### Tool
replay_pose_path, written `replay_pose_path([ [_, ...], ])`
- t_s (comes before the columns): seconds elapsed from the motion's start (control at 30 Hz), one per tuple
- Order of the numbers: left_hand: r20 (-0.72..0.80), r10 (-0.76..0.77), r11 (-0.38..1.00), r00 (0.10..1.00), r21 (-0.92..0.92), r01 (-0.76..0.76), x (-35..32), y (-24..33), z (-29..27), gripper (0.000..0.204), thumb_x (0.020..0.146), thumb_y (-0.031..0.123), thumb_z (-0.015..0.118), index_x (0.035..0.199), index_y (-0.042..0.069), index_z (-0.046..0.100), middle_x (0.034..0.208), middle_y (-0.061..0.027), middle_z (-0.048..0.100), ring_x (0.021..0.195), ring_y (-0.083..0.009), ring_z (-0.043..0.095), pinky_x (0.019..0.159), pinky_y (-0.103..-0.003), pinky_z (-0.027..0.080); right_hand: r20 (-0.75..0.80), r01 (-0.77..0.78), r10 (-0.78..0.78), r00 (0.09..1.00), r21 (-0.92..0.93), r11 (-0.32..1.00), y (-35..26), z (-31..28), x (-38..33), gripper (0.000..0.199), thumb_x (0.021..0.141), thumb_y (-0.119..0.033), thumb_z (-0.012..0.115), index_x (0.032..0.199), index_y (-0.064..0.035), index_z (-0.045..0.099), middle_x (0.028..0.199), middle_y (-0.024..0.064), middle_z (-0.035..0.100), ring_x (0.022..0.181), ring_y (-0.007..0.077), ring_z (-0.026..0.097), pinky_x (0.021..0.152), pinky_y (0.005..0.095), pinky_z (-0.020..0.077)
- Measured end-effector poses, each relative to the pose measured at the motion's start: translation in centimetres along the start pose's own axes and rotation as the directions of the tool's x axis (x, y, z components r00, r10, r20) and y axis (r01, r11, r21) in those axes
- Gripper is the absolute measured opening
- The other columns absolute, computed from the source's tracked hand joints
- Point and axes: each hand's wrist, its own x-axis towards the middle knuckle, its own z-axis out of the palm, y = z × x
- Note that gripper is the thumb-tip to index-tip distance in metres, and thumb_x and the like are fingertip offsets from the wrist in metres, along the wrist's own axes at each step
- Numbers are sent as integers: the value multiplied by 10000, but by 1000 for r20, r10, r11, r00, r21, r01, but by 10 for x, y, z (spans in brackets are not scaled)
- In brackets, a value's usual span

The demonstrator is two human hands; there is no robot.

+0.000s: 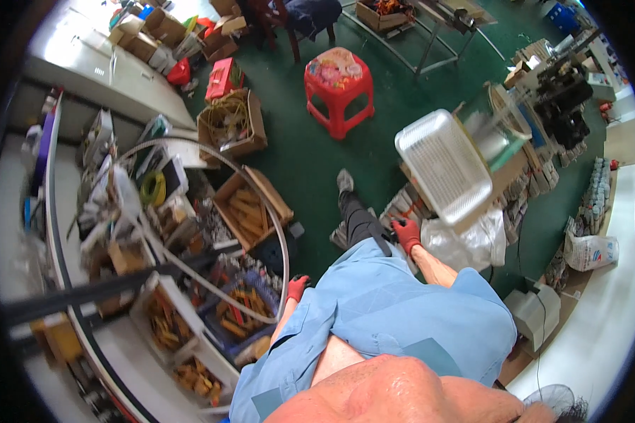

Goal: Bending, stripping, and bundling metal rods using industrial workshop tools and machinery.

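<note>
My left hand (298,287), in a red and black glove, hangs beside my hip. A pale grey curved tube (283,243) passes close to it; whether they touch I cannot tell. Its fingers show too small to read. On the other side, my right hand (406,235), gloved alike, is held low in front of my leg with its fingers partly spread and nothing visible in them. It is nearest to bundles of grey parts (402,203) and a white plastic bag (466,241). Beyond the bag, a white perforated plastic basket (444,166) sits on the work stand.
A red plastic stool (339,92) stands ahead on the green floor. To the left are a cardboard box of yellowish pieces (247,211), a blue crate (236,338) and a box of coiled cable (229,123). Dark machinery (561,106) stands at right, a metal frame table (420,42) farther off.
</note>
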Motion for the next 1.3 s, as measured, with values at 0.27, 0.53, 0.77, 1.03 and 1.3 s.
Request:
replay_pose_path([
  [0.27,-40,-134,944,990,-310,115,138,235,6,190,819,130,671,993,60,640,851,-61,664,732,-169,650,611,-293,528,172,51,-75,982,144,988,-216,14,252,270,870,-305,651,917,-40,670,716,79,677,611,153,642,575,319,495],
  [0.53,78,-112,992,991,-53,116,278,428,13,161,812,151,681,935,62,631,804,-60,649,657,-166,633,554,-293,510,161,-171,124,979,323,931,-220,-19,292,260,899,-245,639,1050,-34,638,834,54,686,680,120,637,598,283,496],
  [0.77,299,2,956,954,280,-90,430,552,73,174,786,143,689,928,58,636,758,-55,627,635,-167,615,564,-292,505,-43,-331,399,916,484,810,-223,-26,287,314,891,-292,646,1094,-53,634,866,73,694,726,160,660,639,300,516],
  [1.03,543,77,912,836,300,-279,469,702,153,212,817,152,659,992,34,633,797,-48,635,686,-149,612,578,-288,499,-238,-219,530,814,720,659,-277,-7,350,242,910,-282,635,934,-44,671,742,-6,619,645,70,513,601,265,454],
  [1.3,469,49,844,882,453,-288,531,690,162,250,756,195,681,943,32,647,748,-69,621,641,-152,576,561,-306,462,-211,-148,496,842,795,588,-285,-72,476,177,915,-215,628,947,-46,672,733,9,650,611,72,566,559,253,474],
])
